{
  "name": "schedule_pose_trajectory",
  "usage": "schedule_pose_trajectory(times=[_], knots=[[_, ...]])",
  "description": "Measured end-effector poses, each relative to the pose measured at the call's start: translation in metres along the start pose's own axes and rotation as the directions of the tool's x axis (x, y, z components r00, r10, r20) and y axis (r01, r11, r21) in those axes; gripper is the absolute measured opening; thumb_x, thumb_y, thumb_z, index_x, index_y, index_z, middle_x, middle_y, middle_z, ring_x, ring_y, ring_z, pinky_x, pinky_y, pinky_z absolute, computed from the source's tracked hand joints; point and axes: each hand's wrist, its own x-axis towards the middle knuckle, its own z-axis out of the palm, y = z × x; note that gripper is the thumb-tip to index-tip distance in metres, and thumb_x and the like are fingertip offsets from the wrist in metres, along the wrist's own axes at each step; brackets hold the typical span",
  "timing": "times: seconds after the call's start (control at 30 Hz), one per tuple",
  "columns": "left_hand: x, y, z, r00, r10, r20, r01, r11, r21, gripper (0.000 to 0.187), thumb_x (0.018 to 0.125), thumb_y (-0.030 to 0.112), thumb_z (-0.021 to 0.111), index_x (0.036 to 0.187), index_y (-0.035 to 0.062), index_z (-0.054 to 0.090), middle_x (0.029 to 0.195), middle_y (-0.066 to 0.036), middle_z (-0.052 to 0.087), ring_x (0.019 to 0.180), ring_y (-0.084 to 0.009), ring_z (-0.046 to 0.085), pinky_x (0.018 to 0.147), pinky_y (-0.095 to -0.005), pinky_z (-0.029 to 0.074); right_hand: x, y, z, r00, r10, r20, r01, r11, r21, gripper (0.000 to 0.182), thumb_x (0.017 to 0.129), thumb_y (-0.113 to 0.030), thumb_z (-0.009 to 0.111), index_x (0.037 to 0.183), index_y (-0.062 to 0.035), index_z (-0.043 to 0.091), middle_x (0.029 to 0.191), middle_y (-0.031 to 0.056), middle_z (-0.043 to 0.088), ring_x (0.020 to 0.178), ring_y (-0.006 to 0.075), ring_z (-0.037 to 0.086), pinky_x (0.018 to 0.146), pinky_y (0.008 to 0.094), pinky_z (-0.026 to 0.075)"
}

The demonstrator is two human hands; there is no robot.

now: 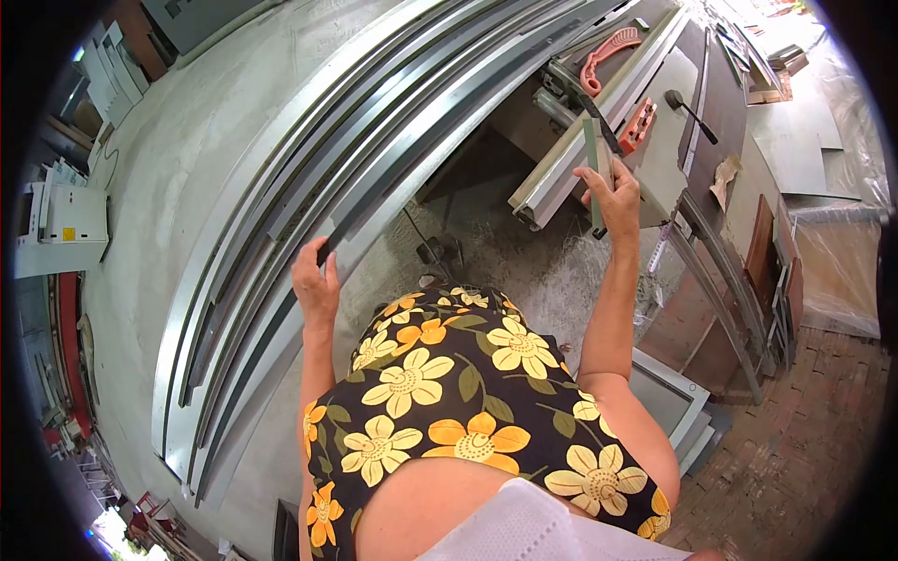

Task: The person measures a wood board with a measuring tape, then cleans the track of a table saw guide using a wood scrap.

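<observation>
My left hand point(316, 288) is closed around the edge of a long dark strip point(360, 208), thumb and fingers pinched on it. This strip lies along the near side of a bundle of long grey metal profiles point(281, 178). My right hand point(613, 206) grips a short, narrow grey-green strip point(593, 154) with a dark lower end, held upright beside the workbench edge. Close to that hand are a small orange tool point(638, 126) and a dark bar point(599, 122). An orange curved handle point(603, 61) lies farther back.
The workbench point(664, 79) on the right carries a dark tool with a rounded head point(692, 114) and a torn brown scrap point(723, 178). Below it, curved metal strips point(720, 290) and panels lean. A framed panel point(669, 397) stands at my right. A white cabinet point(70, 220) is far left.
</observation>
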Motion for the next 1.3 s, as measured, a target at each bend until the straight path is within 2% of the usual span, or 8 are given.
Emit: schedule_pose_trajectory(times=[0.2, 0.4, 0.67, 0.8, 0.9, 1.1, 1.23, 1.3], knots=[[0.004, -0.029, 0.002, 0.998, 0.048, -0.051, -0.045, 0.998, 0.05, 0.028, 0.08, 0.002, 0.066, 0.107, 0.0038, 0.061, 0.103, -0.014, 0.064, 0.099, -0.0325, 0.059, 0.089, -0.0422, 0.045, -0.028, 0.001, -0.01, 0.999, 0.024, -0.034, -0.025, 1.0, -0.017, 0.032, 0.085, -0.025, 0.071, 0.104, 0.0011, 0.064, 0.085, 0.0057, 0.07, 0.054, 0.0063, 0.054, 0.05, 0.0213, 0.044], [-0.012, -0.053, -0.01, 0.996, 0.053, -0.065, -0.049, 0.997, 0.064, 0.029, 0.08, 0.002, 0.066, 0.108, 0.004, 0.061, 0.112, -0.012, 0.061, 0.109, -0.0326, 0.055, 0.094, -0.0425, 0.043, -0.062, -0.003, -0.021, 0.997, 0.057, -0.057, -0.062, 0.993, -0.096, 0.037, 0.086, -0.027, 0.07, 0.11, 0.0007, 0.064, 0.083, 0.0053, 0.069, 0.055, 0.0056, 0.053, 0.049, 0.0213, 0.043], [-0.045, -0.088, -0.041, 0.998, 0.013, -0.068, -0.005, 0.994, 0.113, 0.03, 0.08, 0.003, 0.065, 0.11, 0.0067, 0.061, 0.12, -0.012, 0.059, 0.116, -0.0306, 0.051, 0.1, -0.0411, 0.04, -0.084, -0.016, -0.004, 0.992, 0.11, -0.056, -0.11, 0.994, 0.002, 0.032, 0.091, -0.029, 0.063, 0.103, -0.0003, 0.064, 0.077, 0.0053, 0.066, 0.052, 0.0061, 0.054, 0.047, 0.0214, 0.045], [-0.054, -0.092, -0.041, 0.997, -0.033, -0.075, 0.043, 0.989, 0.139, 0.031, 0.078, 0.003, 0.067, 0.108, 0.006, 0.061, 0.121, -0.012, 0.057, 0.117, -0.0304, 0.05, 0.102, -0.0424, 0.038, -0.059, 0.001, 0.005, 0.995, 0.104, 0.004, -0.104, 0.991, 0.08, 0.029, 0.093, -0.023, 0.058, 0.107, 0.0008, 0.063, 0.08, 0.0058, 0.066, 0.056, 0.0072, 0.057, 0.05, 0.0209, 0.047], [-0.066, -0.097, -0.053, 0.995, -0.066, -0.08, 0.077, 0.986, 0.151, 0.03, 0.076, 0.004, 0.066, 0.105, 0.0062, 0.061, 0.121, -0.012, 0.057, 0.117, -0.0314, 0.05, 0.102, -0.0432, 0.037, -0.047, -0.003, 0.026, 0.999, 0.029, 0.013, -0.031, 0.97, 0.241, 0.03, 0.092, -0.017, 0.056, 0.113, 0.0033, 0.061, 0.087, 0.0072, 0.066, 0.062, 0.0091, 0.06, 0.055, 0.0214, 0.05], [-0.069, -0.077, -0.056, 0.991, -0.106, -0.084, 0.124, 0.96, 0.252, 0.029, 0.073, 0.006, 0.065, 0.101, 0.0061, 0.06, 0.121, -0.014, 0.057, 0.116, -0.0333, 0.05, 0.101, -0.044, 0.038, 0.006, 0.008, 0.035, 0.998, -0.011, 0.063, -0.001, 0.981, 0.192, 0.034, 0.09, -0.011, 0.057, 0.119, 0.0059, 0.058, 0.095, 0.0073, 0.065, 0.075, 0.01, 0.062, 0.062, 0.0241, 0.052], [-0.067, -0.056, -0.05, 0.989, -0.099, -0.106, 0.123, 0.96, 0.252, 0.035, 0.07, 0.011, 0.069, 0.104, 0.0063, 0.061, 0.118, -0.014, 0.057, 0.114, -0.034, 0.051, 0.098, -0.0447, 0.04, 0.034, -0.002, 0.044, 0.996, -0.059, 0.068, 0.052, 0.993, 0.107, 0.034, 0.089, -0.011, 0.06, 0.12, 0.0033, 0.059, 0.096, 0.0043, 0.065, 0.081, 0.0079, 0.059, 0.069, 0.0232, 0.049], [-0.059, -0.037, -0.045, 0.99, -0.091, -0.109, 0.115, 0.965, 0.236, 0.038, 0.069, 0.012, 0.07, 0.106, 0.0063, 0.062, 0.117, -0.014, 0.056, 0.113, -0.0341, 0.051, 0.097, -0.0444, 0.04, 0.052, -0.009, 0.048, 0.99, -0.055, 0.13, 0.042, 0.994, 0.105, 0.035, 0.089, -0.012, 0.063, 0.121, 0.0003, 0.06, 0.094, 0.0028, 0.065, 0.081, 0.0072, 0.059, 0.071, 0.0227, 0.048]])
